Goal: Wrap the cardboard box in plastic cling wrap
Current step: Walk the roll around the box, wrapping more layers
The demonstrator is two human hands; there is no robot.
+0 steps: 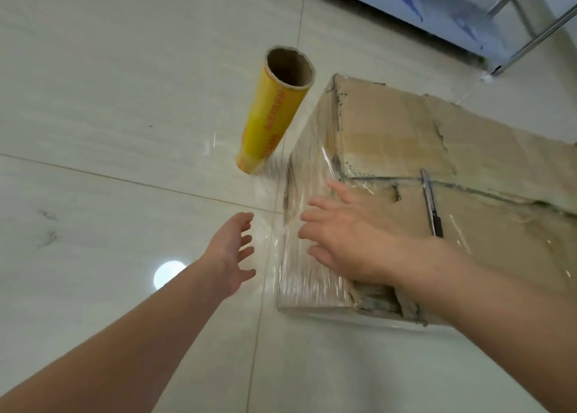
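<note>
A worn brown cardboard box [390, 137] lies on the pale tiled floor. Clear cling wrap [299, 275] covers its left side and near corner, wrinkled and shiny. The yellow cling wrap roll [271, 116] stands upright on the floor just left of the box, with film trailing from its base to the box. My right hand [343, 234] rests flat on the box's left top edge, fingers spread over the film. My left hand [232, 253] hovers open beside the box's left side, fingers apart, holding nothing.
A utility knife [432, 206] lies on top of the box, right of my right hand. A metal rack leg [530, 34] and a patterned blue-white surface [437, 6] stand at the far right. A bright light reflection [168, 273] shows on the floor tile.
</note>
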